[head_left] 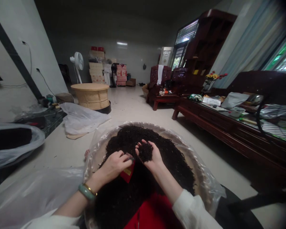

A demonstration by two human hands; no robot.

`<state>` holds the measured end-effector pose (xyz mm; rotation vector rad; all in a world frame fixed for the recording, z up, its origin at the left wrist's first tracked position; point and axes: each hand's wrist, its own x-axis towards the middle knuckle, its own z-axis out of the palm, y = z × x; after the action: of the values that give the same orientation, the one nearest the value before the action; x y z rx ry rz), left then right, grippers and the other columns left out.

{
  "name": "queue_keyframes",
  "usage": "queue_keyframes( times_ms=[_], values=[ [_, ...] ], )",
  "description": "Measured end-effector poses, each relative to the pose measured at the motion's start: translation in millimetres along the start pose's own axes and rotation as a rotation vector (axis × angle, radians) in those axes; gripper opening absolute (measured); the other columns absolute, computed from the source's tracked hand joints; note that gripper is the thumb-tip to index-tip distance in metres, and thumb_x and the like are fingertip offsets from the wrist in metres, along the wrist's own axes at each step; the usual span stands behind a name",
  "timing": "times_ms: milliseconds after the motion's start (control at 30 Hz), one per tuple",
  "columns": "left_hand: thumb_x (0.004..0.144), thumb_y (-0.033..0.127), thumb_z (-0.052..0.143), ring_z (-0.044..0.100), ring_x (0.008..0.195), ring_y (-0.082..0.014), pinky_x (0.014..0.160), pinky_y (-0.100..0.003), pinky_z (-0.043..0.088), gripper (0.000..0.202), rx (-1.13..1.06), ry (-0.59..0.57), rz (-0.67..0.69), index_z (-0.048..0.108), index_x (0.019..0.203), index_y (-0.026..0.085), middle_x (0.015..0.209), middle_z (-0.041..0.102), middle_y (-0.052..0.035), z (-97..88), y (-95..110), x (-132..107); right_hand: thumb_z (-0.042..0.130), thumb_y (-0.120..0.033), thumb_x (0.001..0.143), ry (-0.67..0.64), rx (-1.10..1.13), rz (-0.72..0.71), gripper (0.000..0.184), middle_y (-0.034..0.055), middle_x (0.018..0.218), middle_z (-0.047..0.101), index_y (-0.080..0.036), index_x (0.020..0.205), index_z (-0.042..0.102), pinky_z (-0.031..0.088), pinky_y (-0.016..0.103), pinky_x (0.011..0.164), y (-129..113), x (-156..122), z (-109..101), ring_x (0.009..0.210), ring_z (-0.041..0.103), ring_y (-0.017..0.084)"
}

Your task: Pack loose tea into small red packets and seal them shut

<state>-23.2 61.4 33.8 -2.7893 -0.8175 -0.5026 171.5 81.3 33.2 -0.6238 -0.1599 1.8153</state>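
My left hand (116, 164) is closed on the top of a small red packet (127, 174) with a yellowish patch, which hangs over the heap. Palm up, my right hand (155, 159) is cupped around a clump of dark dried tea leaves (145, 152), close to the packet's right side. Below both hands a heap of the same dark leaves (178, 165) fills much of a wide round basket lined with clear plastic (205, 181). Something bright red (157, 213) lies at the basket's near edge, partly under my right forearm; its kind is unclear.
Left stands another plastic-lined container (39, 140) of dark material. Plastic sheeting (83, 118) lies on the floor near a round woven drum-shaped stand (91, 97). A long dark wooden table (212, 122) bearing clutter runs along the right. Behind are a white fan (78, 61) and stacked boxes (96, 73).
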Motion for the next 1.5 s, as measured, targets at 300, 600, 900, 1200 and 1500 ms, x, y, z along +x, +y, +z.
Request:
queue_keyframes(
  times_ms=[300,600,900,1200,1500],
  values=[
    [0.091,0.015,0.046,0.055,0.081,-0.0186,0.068,-0.028,0.048,0.019,-0.051,-0.001,-0.083,0.064,0.089,0.021,0.091,0.061,-0.0054,2.3,6,19,0.052,-0.033,0.084,-0.143,-0.101,-0.095,0.016,0.0015,0.072,0.069,-0.02,0.086,0.06,0.056,0.036,0.066,9,10,33,0.067,0.066,0.018],
    [0.088,0.02,0.055,0.056,0.089,-0.0178,0.077,-0.029,0.05,0.01,-0.374,0.125,-0.204,0.064,0.084,0.02,0.093,0.064,-0.0043,7.1,7,11,0.049,-0.034,0.084,-0.093,-0.172,-0.094,0.024,0.0032,0.068,0.069,-0.016,0.078,0.064,0.052,0.03,0.061,14,7,25,0.061,0.066,0.017],
    [0.088,0.025,0.056,0.053,0.094,-0.019,0.083,-0.033,0.05,0.01,-0.364,0.359,-0.23,0.063,0.082,0.02,0.097,0.053,-0.0051,12.5,12,10,0.06,-0.046,0.074,-0.086,-0.655,-0.226,0.035,0.0054,0.083,0.074,-0.015,0.08,0.074,0.046,0.033,0.085,20,-8,20,0.082,0.065,0.02],
    [0.09,0.027,0.053,0.053,0.091,-0.0177,0.078,-0.031,0.052,0.012,-0.275,0.61,-0.185,0.059,0.083,0.02,0.096,0.049,-0.0047,21.2,17,10,0.055,-0.05,0.079,-0.201,-1.083,-0.278,0.035,0.0022,0.089,0.071,-0.021,0.089,0.073,0.048,0.031,0.08,19,-14,9,0.089,0.062,0.02],
    [0.089,0.031,0.054,0.053,0.092,-0.0186,0.08,-0.033,0.051,0.02,-0.43,0.531,-0.19,0.06,0.075,0.019,0.1,0.049,-0.0067,41.1,15,14,0.05,-0.042,0.087,-0.306,-1.452,-0.347,0.032,0.0019,0.087,0.069,-0.018,0.09,0.071,0.047,0.028,0.078,8,-1,-11,0.084,0.061,0.018]
  ],
)
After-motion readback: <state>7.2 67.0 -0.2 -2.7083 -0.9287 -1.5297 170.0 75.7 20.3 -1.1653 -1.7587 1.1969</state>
